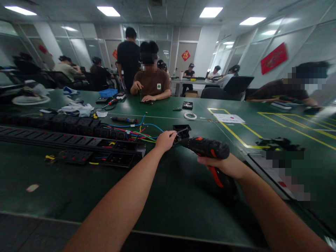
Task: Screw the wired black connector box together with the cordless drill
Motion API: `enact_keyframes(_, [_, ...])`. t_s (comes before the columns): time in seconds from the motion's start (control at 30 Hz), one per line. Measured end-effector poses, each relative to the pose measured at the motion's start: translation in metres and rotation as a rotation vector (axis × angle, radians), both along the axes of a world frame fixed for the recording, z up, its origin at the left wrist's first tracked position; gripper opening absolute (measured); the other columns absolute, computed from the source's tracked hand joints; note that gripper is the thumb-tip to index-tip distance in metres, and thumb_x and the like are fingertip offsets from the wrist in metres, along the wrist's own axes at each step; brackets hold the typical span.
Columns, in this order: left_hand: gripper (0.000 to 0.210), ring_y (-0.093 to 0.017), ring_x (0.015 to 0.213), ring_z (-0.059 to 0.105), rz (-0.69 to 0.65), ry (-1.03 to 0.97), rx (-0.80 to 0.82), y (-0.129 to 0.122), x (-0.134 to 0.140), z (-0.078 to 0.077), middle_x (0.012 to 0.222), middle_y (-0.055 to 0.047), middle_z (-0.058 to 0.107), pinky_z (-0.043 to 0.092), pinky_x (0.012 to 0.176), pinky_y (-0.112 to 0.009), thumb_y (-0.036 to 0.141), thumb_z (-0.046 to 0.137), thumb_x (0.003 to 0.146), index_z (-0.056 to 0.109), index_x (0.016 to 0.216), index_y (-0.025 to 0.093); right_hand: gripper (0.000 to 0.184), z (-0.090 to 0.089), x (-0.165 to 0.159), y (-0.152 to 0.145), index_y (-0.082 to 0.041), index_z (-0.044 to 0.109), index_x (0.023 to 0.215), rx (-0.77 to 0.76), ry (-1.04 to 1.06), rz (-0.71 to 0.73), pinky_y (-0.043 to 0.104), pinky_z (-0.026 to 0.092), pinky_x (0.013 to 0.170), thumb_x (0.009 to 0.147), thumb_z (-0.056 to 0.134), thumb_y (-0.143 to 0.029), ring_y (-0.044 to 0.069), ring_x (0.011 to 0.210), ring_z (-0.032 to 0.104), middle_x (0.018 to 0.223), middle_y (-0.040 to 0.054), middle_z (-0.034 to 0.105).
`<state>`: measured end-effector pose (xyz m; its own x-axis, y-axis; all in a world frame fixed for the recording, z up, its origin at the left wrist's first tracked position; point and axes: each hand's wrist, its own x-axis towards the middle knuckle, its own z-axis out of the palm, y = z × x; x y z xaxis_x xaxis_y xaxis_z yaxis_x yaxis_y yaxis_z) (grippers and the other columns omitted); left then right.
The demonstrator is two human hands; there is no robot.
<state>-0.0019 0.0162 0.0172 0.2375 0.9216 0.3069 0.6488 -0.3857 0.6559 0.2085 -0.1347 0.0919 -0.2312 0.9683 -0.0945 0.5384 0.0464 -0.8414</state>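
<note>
My right hand is wrapped round the grip of a black and orange cordless drill. The drill's nose points left, at a small black plastic housing on the table. My left hand is closed on the near left side of this housing, its fingertips pinched on the edge. Whether the bit touches a screw is too dark to make out. Blue, red and green wires run from the left toward the housing. They come out of a long black power strip with several socket modules.
The green table carries a dark screwdriver-like tool, a white tape roll, a small black box, a paper sheet and a blue tray. A co-worker sits opposite; another person leans in at right.
</note>
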Motion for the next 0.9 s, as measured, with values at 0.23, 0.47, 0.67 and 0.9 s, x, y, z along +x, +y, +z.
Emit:
enact_keyframes(0.23, [0.041, -0.024, 0.119, 0.063, -0.008, -0.013, 0.01, 0.0017, 0.0003, -0.002, 0.128, -0.006, 0.07, 0.045, 0.103, -0.032, 0.041, 0.043, 0.1, 0.072, 0.124, 0.025, 0.035, -0.0012, 0.0008, 0.0005, -0.02, 0.066, 0.09, -0.003, 0.005, 0.011, 0.031, 0.045, 0.059, 0.076, 0.076, -0.052, 0.018, 0.064, 0.056, 0.068, -0.001, 0.06])
enact_keyframes(0.47, [0.041, -0.023, 0.12, 0.062, -0.009, -0.012, -0.001, 0.0014, -0.0001, -0.0018, 0.129, -0.006, 0.07, 0.045, 0.104, -0.032, 0.041, 0.044, 0.1, 0.072, 0.125, 0.025, 0.038, 0.0004, -0.0006, -0.0008, -0.019, 0.065, 0.089, -0.013, -0.018, 0.003, 0.03, 0.043, 0.057, 0.077, 0.076, -0.054, 0.017, 0.062, 0.054, 0.066, -0.001, 0.059])
enact_keyframes(0.67, [0.041, -0.024, 0.118, 0.063, 0.001, -0.007, -0.002, -0.0005, -0.0001, 0.0002, 0.128, -0.006, 0.07, 0.045, 0.103, -0.032, 0.041, 0.044, 0.1, 0.072, 0.125, 0.025, 0.037, 0.0025, -0.0027, -0.0021, -0.02, 0.065, 0.09, -0.009, 0.0, 0.002, 0.03, 0.044, 0.057, 0.076, 0.076, -0.052, 0.017, 0.062, 0.055, 0.066, -0.0015, 0.059])
enact_keyframes(0.9, [0.041, -0.025, 0.117, 0.063, -0.009, -0.018, 0.017, 0.0012, -0.0002, -0.0022, 0.127, -0.006, 0.071, 0.046, 0.101, -0.032, 0.041, 0.044, 0.099, 0.072, 0.123, 0.025, 0.039, 0.004, -0.004, -0.0032, -0.019, 0.066, 0.092, -0.016, -0.025, -0.017, 0.03, 0.044, 0.056, 0.075, 0.076, -0.053, 0.017, 0.061, 0.055, 0.064, -0.0015, 0.059])
